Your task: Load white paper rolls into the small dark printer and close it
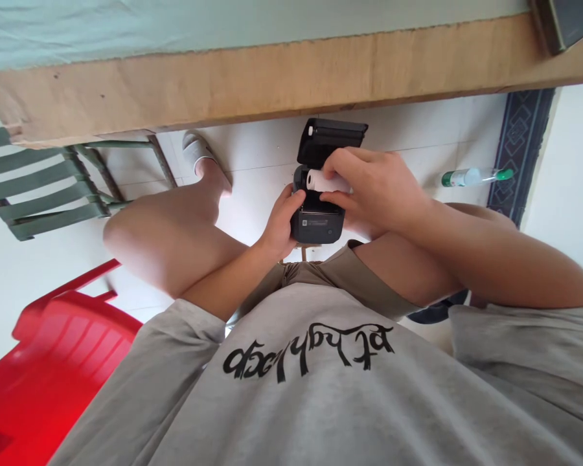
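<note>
A small black printer (317, 225) with its lid (331, 137) flipped open sits between my knees, above my lap. My left hand (280, 223) grips the printer's left side, fingers curled round its body. My right hand (376, 188) comes in from the right and pinches a white paper roll (320, 180), holding it in the open compartment at the printer's top. The far end of the roll is hidden under my fingers.
A wooden table edge (272, 77) runs across the top. A green slatted chair (34, 181) stands at the left and a red plastic chair (53, 369) at lower left. A clear bottle with a green cap (473, 176) lies on the white tiled floor.
</note>
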Tool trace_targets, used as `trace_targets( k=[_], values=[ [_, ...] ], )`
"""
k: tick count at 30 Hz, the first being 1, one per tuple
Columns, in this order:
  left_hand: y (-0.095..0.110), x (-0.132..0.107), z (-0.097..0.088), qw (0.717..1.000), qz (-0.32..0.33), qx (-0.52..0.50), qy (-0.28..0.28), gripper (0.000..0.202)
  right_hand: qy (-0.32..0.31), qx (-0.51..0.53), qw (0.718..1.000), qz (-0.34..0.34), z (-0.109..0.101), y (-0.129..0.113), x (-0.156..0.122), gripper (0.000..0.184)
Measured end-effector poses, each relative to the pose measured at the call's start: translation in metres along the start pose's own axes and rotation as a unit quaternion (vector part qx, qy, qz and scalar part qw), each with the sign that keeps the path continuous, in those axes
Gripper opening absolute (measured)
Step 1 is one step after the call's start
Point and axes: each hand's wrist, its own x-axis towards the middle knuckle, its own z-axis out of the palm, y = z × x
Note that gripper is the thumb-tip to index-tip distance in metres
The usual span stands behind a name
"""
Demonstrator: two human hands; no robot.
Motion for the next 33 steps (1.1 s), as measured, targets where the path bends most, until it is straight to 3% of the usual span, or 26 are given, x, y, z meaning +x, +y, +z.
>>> trace_targets(
  k=[6,9,13,16,20,23,25,28,33],
  values=[
    [0.0,0.001,0.001,1.0,0.024,-0.011,-0.005,0.043,0.008,0.001,0.997,-0.078,0.015,0.007,0.004,0.029],
    [0.001,0.001,0.002,0.999,0.028,-0.022,-0.005,0.041,0.082,-0.02,0.986,-0.141,0.022,0.012,0.004,0.037],
    [0.004,-0.001,0.003,0.999,0.031,-0.035,0.007,0.037,0.166,-0.031,0.961,-0.22,0.021,0.01,-0.004,0.04],
    [0.005,-0.003,0.003,0.999,0.029,-0.031,0.01,0.031,0.209,-0.019,0.922,-0.325,0.019,0.004,-0.011,0.029],
    [0.006,-0.005,0.002,0.999,0.027,0.017,-0.015,0.042,0.188,0.025,0.89,-0.414,0.016,0.003,-0.013,0.03],
    [0.005,-0.005,0.0,0.999,0.016,0.039,-0.032,0.056,0.194,0.108,0.905,-0.364,0.006,0.011,-0.012,0.032],
    [0.004,-0.004,-0.002,0.998,0.01,0.046,-0.042,0.064,0.233,0.154,0.928,-0.248,-0.004,0.018,-0.013,0.036],
    [0.003,-0.003,-0.004,0.997,0.009,0.05,-0.05,0.069,0.297,0.165,0.936,-0.089,-0.015,0.028,-0.012,0.041],
    [0.004,-0.004,-0.003,0.998,0.013,0.049,-0.044,0.07,0.202,0.24,0.949,-0.036,-0.012,0.034,-0.007,0.044]
  ],
)
